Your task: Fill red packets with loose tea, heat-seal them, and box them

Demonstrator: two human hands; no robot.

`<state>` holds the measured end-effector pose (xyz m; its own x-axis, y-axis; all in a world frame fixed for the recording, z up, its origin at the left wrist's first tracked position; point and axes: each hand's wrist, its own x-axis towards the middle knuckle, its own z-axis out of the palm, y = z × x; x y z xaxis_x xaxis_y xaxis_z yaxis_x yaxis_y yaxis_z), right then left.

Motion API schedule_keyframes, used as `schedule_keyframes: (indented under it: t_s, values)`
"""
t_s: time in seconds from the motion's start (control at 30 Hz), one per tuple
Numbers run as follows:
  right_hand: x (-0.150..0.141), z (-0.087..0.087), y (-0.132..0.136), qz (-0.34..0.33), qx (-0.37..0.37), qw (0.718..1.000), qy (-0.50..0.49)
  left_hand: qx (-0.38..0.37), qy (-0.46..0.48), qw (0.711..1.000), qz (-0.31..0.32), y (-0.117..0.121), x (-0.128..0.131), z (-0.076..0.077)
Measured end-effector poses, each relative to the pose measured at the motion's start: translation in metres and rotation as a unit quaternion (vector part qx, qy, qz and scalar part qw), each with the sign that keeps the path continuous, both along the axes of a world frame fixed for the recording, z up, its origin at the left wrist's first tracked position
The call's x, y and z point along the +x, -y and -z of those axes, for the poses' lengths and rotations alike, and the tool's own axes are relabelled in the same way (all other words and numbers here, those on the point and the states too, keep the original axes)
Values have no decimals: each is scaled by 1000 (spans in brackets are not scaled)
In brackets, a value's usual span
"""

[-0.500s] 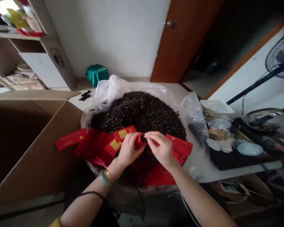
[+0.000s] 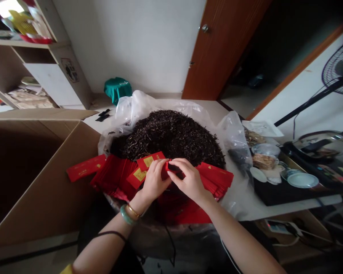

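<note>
Showing, from left to right, a small red packet being worked between two hands above a counter [image 2: 246, 211]. At far left, an open cardboard box [image 2: 37, 182] is placed, its contents lost in shadow. Just beside it, a single red envelope [image 2: 85, 168] is laid apart from a fanned pile of red packets [image 2: 111, 177], some bearing gold labels. The left hand [image 2: 156, 182], encircled by a green bangle [image 2: 127, 216], is closed in a pinch on one edge of the held packet [image 2: 166, 167]. The right hand [image 2: 190, 180] is likewise closed on its other edge, and a dark gap is seen there. The step in hand is judged to be the parting of this packet, for which a steady two-handed pinch appears to be needed. Behind the hands, loose dark tea leaves [image 2: 171, 137] are heaped in a clear plastic bag [image 2: 234, 131]. At right, a glass bowl of pale food [image 2: 261, 161] and a white dish [image 2: 302, 180] are set on a black tray [image 2: 274, 194].
</note>
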<state>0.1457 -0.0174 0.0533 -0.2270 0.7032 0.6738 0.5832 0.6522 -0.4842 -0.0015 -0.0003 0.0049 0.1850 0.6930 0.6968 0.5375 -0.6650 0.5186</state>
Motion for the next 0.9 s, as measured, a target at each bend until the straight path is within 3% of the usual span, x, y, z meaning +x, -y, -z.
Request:
schedule_keyframes:
  t_s: [0.13,0.33,0.67,0.9]
  values:
    - [-2,5,2,16,-21,999,-20,-3,7,1000,-6,0,1,0]
    - [0,8,0,4,-36,999,28,-9,-14,1000,8,0,0,0]
    - [13,-3,-4,11,-17,1000,18,-12,-18,1000,4,2,0,-2]
    - [15,-4,-4,-29,-49,998,32,-13,-14,999,37,2,-2,-5]
